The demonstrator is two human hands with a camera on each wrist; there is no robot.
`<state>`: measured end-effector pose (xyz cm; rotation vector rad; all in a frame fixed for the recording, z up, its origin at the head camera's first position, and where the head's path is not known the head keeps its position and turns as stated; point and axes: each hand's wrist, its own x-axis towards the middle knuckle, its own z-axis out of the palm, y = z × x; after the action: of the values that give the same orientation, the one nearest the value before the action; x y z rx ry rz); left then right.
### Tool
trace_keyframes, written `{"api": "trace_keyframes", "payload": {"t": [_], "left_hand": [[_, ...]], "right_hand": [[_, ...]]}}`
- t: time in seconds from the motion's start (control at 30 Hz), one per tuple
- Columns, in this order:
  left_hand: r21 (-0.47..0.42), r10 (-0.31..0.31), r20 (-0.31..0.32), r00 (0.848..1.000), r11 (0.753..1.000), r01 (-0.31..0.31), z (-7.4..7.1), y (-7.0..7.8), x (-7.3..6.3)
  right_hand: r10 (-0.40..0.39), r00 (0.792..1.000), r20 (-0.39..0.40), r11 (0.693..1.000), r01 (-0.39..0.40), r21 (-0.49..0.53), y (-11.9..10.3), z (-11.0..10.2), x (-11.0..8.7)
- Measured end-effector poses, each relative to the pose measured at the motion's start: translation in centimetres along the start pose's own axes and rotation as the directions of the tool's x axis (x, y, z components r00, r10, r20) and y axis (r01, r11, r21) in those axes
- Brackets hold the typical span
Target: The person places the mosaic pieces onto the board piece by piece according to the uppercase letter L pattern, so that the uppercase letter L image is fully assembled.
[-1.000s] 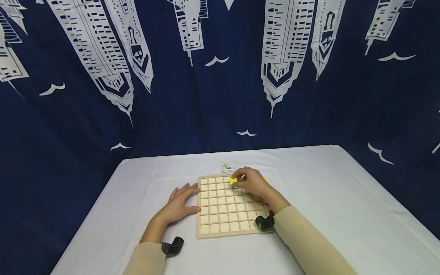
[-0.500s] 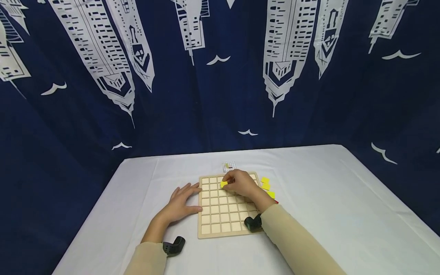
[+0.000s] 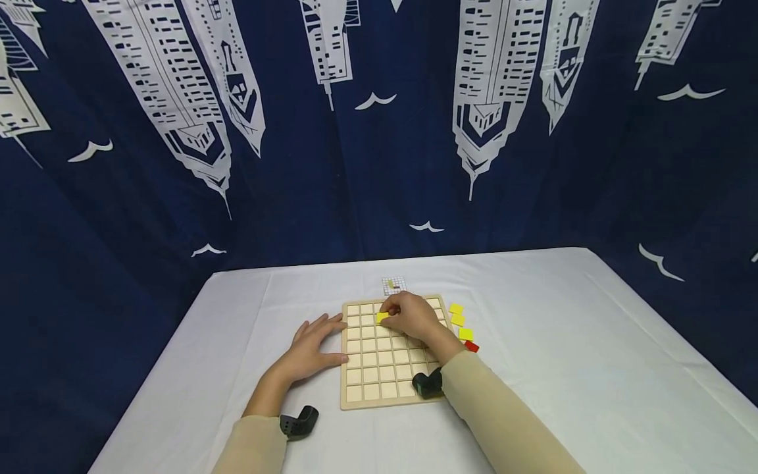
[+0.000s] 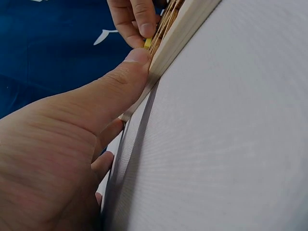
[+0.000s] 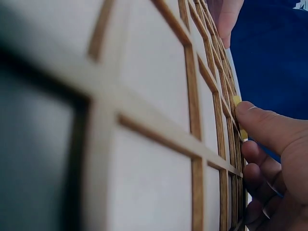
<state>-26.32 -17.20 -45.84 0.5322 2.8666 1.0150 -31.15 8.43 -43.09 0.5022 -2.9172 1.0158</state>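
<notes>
A pale wooden grid board (image 3: 370, 376) lies flat on the white-covered table. Over its far part, my right hand (image 3: 414, 319) pinches a small yellow square tile (image 3: 381, 317) between thumb and fingers. In the right wrist view that yellow tile (image 5: 244, 133) is at the far grid cells; whether it sits fully inside a cell I cannot tell. My left hand (image 3: 310, 349) rests at the board's left edge, fingers spread and thumb touching the rim. The left wrist view shows this thumb (image 4: 115, 82) against the board's side.
Beside the board's right edge lie several loose yellow tiles (image 3: 466, 334) and a red tile (image 3: 471, 346), partly behind the right arm. Behind the board is a small printed grid card (image 3: 393, 285). A dark blue patterned curtain (image 3: 355, 197) hangs at the table's back.
Carrying the yellow tile, my right hand has moved left across the far rows, then slightly further left and almost stopped. More loose tiles now show at the right. The left hand stays put.
</notes>
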Motion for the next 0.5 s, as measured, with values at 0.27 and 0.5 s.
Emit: {"api": "trace_keyframes", "payload": {"t": [0.27, 0.5], "left_hand": [[0.002, -0.006, 0.001, 1.0, 1.0, 0.006, 0.08, 0.0, 0.05], [-0.007, -0.012, 0.005, 1.0, 1.0, 0.012, 0.09, 0.03, 0.13]], "right_hand": [[-0.024, 1.0, 0.006, 0.999, 0.025, -0.021, 0.15, 0.23, 0.17], [-0.02, 1.0, 0.002, 0.999, 0.02, -0.036, -0.03, 0.17, 0.11]]}}
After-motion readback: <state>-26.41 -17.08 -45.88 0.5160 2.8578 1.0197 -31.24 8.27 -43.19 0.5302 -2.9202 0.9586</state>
